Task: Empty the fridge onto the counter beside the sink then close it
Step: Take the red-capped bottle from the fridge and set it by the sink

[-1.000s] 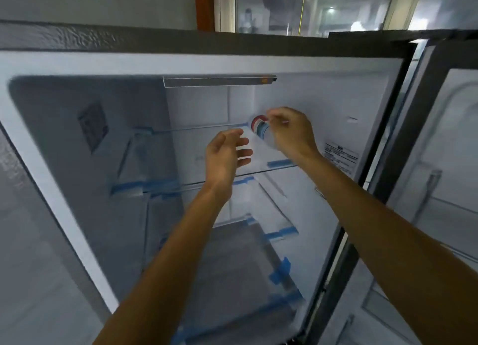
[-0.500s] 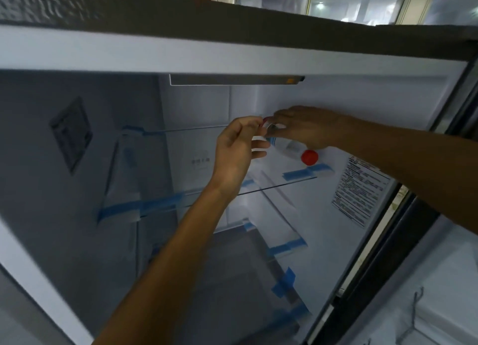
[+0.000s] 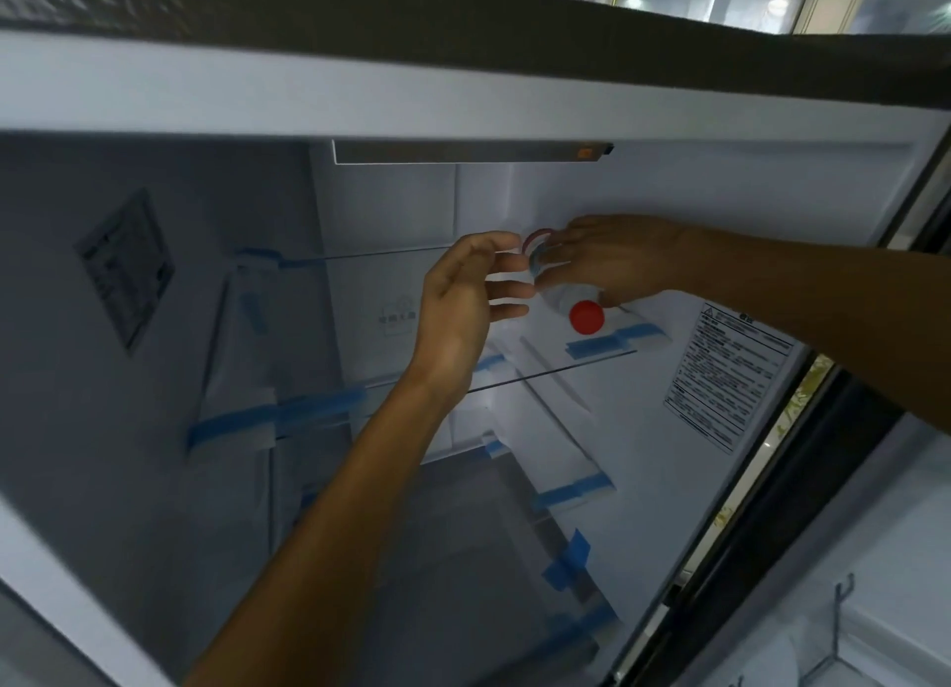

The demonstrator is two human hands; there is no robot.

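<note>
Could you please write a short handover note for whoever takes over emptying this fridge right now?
Right hand: closed on the red-capped bottle, tilted cap-forward at the top shelf.
Left hand: open, fingers beside the bottle's labelled end, not gripping.
Fridge: door open; the visible glass shelves hold nothing else.
Left: carry the bottle to the counter by the sink, check hidden spots, close the door.

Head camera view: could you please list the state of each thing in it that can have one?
Fridge: open, glass shelves look bare apart from one bottle.
Clear plastic bottle with red cap: lying tilted, cap toward the camera, under the right hand.
Right hand: closed over the bottle.
Left hand: open, fingers loosely spread, beside the bottle, holding nothing.
Blue tape strips: stuck on shelf edges.
</note>
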